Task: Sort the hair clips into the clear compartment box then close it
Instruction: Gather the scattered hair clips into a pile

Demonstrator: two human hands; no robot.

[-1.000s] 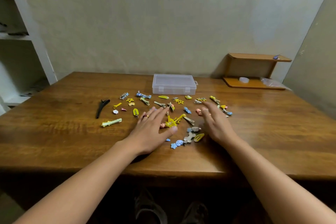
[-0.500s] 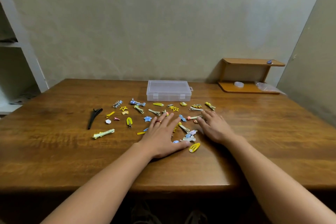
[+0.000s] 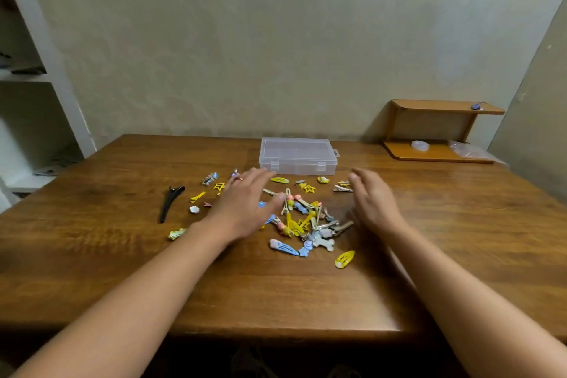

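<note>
A wooden table (image 3: 122, 255) is carrying scattered hair clips (image 3: 302, 221), a clear box (image 3: 297, 156) at frame centre, and a small shelf (image 3: 438, 132) at the right.

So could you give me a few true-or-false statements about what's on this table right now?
1. The clear box is shut. True.
2. The left hand grips the black clip. False: it lies apart, left of that hand.
3. Both hands are open, the right hand included. True.
4. Clips are already in the box. False: none shows inside; the clip pile lies on the table.
5. A yellow clip lies nearest the front edge. True.
</note>
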